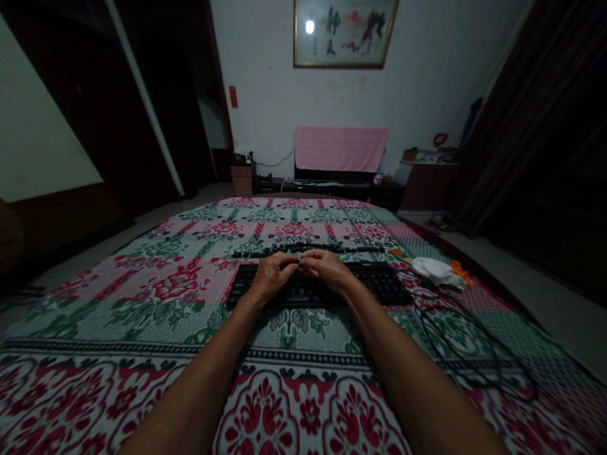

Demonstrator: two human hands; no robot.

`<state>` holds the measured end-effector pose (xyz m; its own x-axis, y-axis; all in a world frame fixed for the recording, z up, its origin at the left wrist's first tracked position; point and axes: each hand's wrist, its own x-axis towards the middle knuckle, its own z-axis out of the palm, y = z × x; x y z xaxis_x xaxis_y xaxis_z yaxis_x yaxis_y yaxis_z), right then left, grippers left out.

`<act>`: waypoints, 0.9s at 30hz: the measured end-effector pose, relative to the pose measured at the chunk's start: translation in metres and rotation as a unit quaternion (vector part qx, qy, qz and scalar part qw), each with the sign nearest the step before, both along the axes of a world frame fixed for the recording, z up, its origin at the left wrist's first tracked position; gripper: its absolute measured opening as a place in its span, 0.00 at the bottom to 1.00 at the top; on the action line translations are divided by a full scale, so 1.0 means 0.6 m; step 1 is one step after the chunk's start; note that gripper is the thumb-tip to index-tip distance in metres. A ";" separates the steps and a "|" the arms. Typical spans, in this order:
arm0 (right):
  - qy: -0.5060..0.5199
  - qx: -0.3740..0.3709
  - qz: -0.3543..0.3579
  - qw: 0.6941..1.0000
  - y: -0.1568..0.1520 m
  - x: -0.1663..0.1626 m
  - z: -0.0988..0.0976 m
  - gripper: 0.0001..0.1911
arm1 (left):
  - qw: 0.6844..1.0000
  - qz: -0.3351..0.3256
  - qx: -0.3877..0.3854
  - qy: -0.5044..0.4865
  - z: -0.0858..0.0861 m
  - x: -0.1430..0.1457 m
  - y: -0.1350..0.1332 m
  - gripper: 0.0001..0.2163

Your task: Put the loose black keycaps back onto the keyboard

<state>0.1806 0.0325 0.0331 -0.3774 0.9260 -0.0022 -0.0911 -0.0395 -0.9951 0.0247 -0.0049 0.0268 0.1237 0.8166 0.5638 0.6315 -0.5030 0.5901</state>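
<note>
A black computer keyboard (379,284) lies flat on the patterned bedspread (165,354), crosswise in front of me. Over its middle, both hands meet fingertip to fingertip. My left hand (274,273) is closed in a pinch, and my right hand (327,268) pinches from the other side. Between the fingertips is something small that I cannot make out. Just behind the keyboard, several loose black keycaps (303,248) lie in a long row. My hands and forearms hide part of the keyboard's middle.
Right of the keyboard lies a crumpled white cloth (436,270), with something orange (461,273) beside it. A black cable (478,379) loops over the bedspread at the right. Beyond the bed, a pink cloth (341,148) covers a screen on a low cabinet.
</note>
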 end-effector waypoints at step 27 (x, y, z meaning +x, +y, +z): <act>-0.035 0.037 0.023 0.998 -0.002 0.005 -0.014 0.14 | 0.994 -0.065 -0.033 0.082 -0.002 -0.022 0.002 0.10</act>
